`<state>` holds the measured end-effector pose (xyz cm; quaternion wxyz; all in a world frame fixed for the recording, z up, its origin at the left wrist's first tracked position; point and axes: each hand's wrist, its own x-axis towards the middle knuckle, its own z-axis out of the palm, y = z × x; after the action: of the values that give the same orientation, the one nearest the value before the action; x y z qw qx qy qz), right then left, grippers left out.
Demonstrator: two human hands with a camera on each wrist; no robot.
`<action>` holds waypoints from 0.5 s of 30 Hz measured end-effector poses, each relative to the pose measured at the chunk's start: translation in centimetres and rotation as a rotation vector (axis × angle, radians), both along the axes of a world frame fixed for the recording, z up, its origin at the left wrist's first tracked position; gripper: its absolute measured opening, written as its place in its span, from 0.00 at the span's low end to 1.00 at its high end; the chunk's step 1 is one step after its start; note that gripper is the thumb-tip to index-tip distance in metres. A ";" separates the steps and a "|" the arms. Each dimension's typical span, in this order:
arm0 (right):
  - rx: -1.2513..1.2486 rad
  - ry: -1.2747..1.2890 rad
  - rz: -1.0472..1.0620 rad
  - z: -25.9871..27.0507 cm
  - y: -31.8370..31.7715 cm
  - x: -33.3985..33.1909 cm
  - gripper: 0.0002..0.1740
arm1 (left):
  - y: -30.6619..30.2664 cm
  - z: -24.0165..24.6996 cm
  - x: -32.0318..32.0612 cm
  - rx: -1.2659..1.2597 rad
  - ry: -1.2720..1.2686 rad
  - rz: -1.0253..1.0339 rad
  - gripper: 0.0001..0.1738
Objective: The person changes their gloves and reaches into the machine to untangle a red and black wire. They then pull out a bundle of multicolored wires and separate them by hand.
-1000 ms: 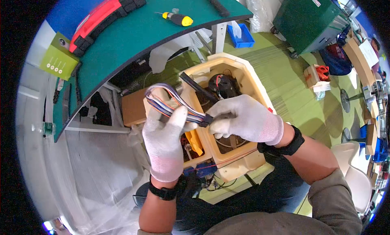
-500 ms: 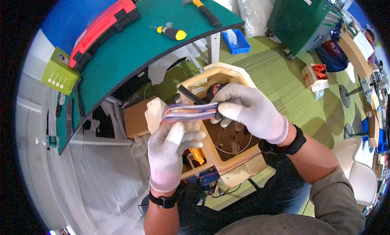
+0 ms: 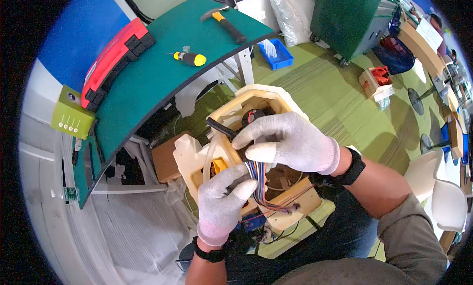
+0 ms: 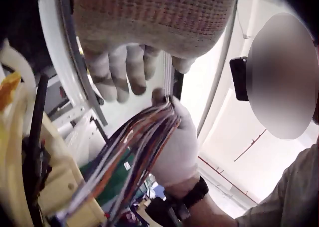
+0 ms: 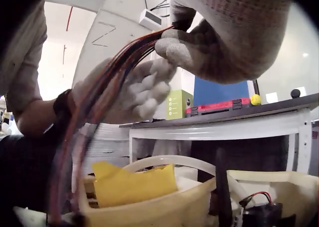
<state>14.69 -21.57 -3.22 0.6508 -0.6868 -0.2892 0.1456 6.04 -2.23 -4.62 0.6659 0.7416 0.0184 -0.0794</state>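
Both hands wear pale knitted gloves. My right hand (image 3: pixel 295 144) pinches the upper end of a bundle of multicoloured wires (image 3: pixel 258 181), which hangs down over a cream plastic housing (image 3: pixel 290 199). In the right wrist view the wires (image 5: pixel 122 62) droop from the thumb and fingertips of that hand (image 5: pixel 224 42). Just beside the bundle is my left hand (image 3: pixel 222 201); the left wrist view shows its fingers (image 4: pixel 134 72) loosely bent, gripping nothing. Whether it touches the wires, I cannot tell. A black tube (image 3: pixel 220 127) sticks out of the housing close to my right fingertips.
A green-topped table (image 3: pixel 162 34) at the upper left holds a hammer (image 3: pixel 229 28), a yellow-black screwdriver (image 3: pixel 189 58) and a red case (image 3: pixel 116 61). Beyond the housing are a blue bin (image 3: pixel 278 56) and a green cabinet (image 3: pixel 347 21). A white chair (image 3: pixel 446 196) stands at the right.
The wire bundle, looped and then held sideways between the hands, now hangs downward with its lower ends loose. My left hand has shifted right and lower; my right hand still pinches the end.
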 end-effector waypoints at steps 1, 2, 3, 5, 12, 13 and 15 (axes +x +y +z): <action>0.016 0.069 -0.007 0.2 0.0 -0.1 0.11 | -0.1 0.0 0.1 -0.051 0.074 -0.010 0.23; 0.032 0.136 -0.010 0.4 0.0 -0.1 0.12 | 0.0 0.0 0.1 -0.071 0.070 -0.018 0.23; 0.056 0.210 0.009 0.7 -0.2 -0.2 0.14 | 0.2 0.1 0.2 -0.092 0.065 -0.022 0.24; -0.004 0.119 0.015 0.8 -0.1 -0.5 0.15 | 0.3 0.2 0.3 -0.097 0.016 -0.009 0.23; -0.052 -0.075 -0.066 0.4 1.0 -1.8 0.18 | -1.2 0.9 -0.1 0.148 -0.196 0.079 0.18; -0.064 -0.035 -0.065 0.6 1.1 -2.2 0.19 | -1.3 0.6 -0.1 0.173 -0.247 0.112 0.17; -0.132 0.113 -0.051 2.2 1.2 -2.5 0.19 | -0.8 0.2 -0.3 0.104 -0.262 0.156 0.15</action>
<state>12.19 -20.40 -1.03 0.6230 -0.7259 -0.2243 0.1860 5.70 -3.04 -4.45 0.6274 0.7754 -0.0070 0.0711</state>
